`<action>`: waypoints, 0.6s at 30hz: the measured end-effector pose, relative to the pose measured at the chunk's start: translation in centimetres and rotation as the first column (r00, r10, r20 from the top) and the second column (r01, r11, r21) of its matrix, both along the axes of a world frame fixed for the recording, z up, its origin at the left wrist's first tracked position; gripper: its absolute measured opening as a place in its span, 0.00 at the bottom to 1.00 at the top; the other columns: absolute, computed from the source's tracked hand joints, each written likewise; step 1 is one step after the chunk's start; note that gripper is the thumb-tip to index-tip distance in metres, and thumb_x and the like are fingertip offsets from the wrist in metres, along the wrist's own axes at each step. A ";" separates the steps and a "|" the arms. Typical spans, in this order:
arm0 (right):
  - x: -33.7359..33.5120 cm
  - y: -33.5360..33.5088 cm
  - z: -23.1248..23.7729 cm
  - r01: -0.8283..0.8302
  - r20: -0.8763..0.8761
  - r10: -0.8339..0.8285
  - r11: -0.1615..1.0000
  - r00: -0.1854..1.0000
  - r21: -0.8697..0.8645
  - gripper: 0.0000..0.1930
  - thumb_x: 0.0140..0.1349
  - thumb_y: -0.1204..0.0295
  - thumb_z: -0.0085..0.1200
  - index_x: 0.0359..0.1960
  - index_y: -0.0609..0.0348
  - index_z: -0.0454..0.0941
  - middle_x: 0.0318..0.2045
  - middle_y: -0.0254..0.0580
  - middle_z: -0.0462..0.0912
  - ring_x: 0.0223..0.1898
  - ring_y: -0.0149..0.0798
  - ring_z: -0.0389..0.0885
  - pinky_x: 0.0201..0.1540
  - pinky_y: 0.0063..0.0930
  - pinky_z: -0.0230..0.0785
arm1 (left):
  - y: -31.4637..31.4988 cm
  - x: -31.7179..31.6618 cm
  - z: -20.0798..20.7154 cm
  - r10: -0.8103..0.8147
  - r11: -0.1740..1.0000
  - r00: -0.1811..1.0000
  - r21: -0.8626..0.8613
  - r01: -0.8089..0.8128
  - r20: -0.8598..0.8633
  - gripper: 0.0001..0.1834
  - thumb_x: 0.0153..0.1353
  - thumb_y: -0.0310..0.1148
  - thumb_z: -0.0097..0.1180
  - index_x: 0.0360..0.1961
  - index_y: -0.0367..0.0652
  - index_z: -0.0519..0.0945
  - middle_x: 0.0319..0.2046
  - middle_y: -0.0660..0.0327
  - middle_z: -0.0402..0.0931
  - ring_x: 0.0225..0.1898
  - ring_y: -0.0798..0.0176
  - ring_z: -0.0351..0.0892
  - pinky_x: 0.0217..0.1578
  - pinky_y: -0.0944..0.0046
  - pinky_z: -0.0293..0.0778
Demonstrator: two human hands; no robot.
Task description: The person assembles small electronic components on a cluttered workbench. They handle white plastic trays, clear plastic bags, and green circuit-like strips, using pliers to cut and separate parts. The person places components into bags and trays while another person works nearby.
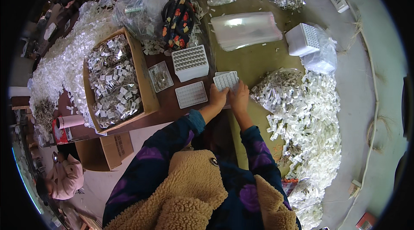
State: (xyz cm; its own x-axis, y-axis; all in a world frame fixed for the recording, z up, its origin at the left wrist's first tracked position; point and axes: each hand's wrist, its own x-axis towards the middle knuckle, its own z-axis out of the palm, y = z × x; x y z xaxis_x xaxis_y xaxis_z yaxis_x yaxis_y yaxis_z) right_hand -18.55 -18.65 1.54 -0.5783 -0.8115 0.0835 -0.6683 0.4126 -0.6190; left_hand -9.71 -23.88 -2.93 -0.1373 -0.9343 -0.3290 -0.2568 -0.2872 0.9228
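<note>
A white plastic tray (226, 81) with rows of small pockets is held at its near edge between my left hand (218, 96) and my right hand (239, 96). My fingers are closed on its two near corners. The edge of another white piece shows just behind it. To the left, a similar flat white tray (191, 95) lies on the dark red tabletop. Beyond that stands a stack of white trays (192, 75), its top one full of round metallic-looking pieces. A shallow tray with small metal bits (160, 78) sits beside the stack.
A cardboard box (142, 75) of bagged small white parts stands at left, beside a large white heap (58, 66). Clear plastic bags (248, 31) lie on the green surface. Another heap (317, 131) spreads at right, below a white tray block (297, 42). Someone in pink (68, 178) sits lower left.
</note>
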 end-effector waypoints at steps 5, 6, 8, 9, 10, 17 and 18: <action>2.4 2.9 0.6 0.008 0.467 -0.052 0.995 0.883 0.096 0.25 0.59 0.71 0.61 0.56 0.69 0.71 0.44 0.57 0.82 0.46 0.51 0.81 0.49 0.42 0.73 | -0.6 5.5 1.7 -0.228 0.974 0.973 -0.006 0.227 -0.047 0.20 0.57 0.37 0.63 0.43 0.36 0.72 0.38 0.45 0.79 0.43 0.43 0.81 0.44 0.50 0.74; 3.6 3.8 0.4 0.012 0.589 -0.073 0.994 0.805 0.106 0.23 0.60 0.71 0.61 0.55 0.69 0.72 0.43 0.55 0.83 0.45 0.48 0.83 0.48 0.40 0.75 | -1.4 7.5 2.0 -0.314 0.948 0.949 -0.050 0.315 0.030 0.20 0.56 0.37 0.64 0.44 0.37 0.72 0.38 0.46 0.79 0.43 0.42 0.80 0.44 0.49 0.74; 7.6 4.5 -0.9 0.078 0.848 -0.019 0.997 0.530 -0.026 0.20 0.62 0.69 0.61 0.50 0.71 0.73 0.41 0.51 0.83 0.39 0.48 0.85 0.41 0.37 0.78 | -3.0 11.2 2.6 -0.469 0.867 0.865 -0.097 0.489 0.179 0.21 0.56 0.36 0.64 0.46 0.38 0.73 0.40 0.47 0.77 0.44 0.40 0.79 0.44 0.48 0.74; 9.0 5.0 -1.4 -0.012 0.931 -0.015 1.000 0.365 0.021 0.18 0.64 0.69 0.59 0.50 0.70 0.73 0.40 0.49 0.83 0.39 0.45 0.85 0.41 0.35 0.79 | -4.0 12.6 2.8 -0.492 0.829 0.822 -0.135 0.543 0.288 0.21 0.56 0.35 0.64 0.47 0.38 0.73 0.41 0.48 0.77 0.45 0.40 0.78 0.44 0.48 0.74; 10.2 5.3 -1.9 -0.097 0.980 -0.139 0.983 0.139 0.154 0.17 0.66 0.69 0.57 0.50 0.70 0.74 0.39 0.47 0.83 0.39 0.42 0.85 0.40 0.33 0.79 | -5.2 13.8 2.9 -0.504 0.785 0.773 -0.169 0.596 0.387 0.22 0.56 0.35 0.64 0.49 0.39 0.73 0.42 0.49 0.76 0.45 0.39 0.77 0.44 0.47 0.74; 13.3 3.4 -3.3 -0.247 0.971 -0.198 0.942 0.133 0.226 0.16 0.70 0.64 0.52 0.45 0.69 0.75 0.34 0.48 0.84 0.33 0.40 0.85 0.35 0.31 0.80 | -7.3 14.4 3.9 -0.470 0.741 0.761 -0.269 0.616 0.446 0.27 0.54 0.32 0.65 0.56 0.38 0.73 0.49 0.49 0.72 0.53 0.42 0.72 0.51 0.50 0.71; 13.3 3.2 -3.3 -0.229 0.959 -0.262 0.932 0.108 0.280 0.16 0.70 0.63 0.52 0.44 0.68 0.75 0.33 0.48 0.84 0.32 0.40 0.85 0.34 0.31 0.80 | -7.3 14.3 4.1 -0.451 0.716 0.720 -0.267 0.645 0.528 0.27 0.54 0.33 0.64 0.56 0.38 0.74 0.50 0.50 0.72 0.54 0.42 0.71 0.52 0.50 0.70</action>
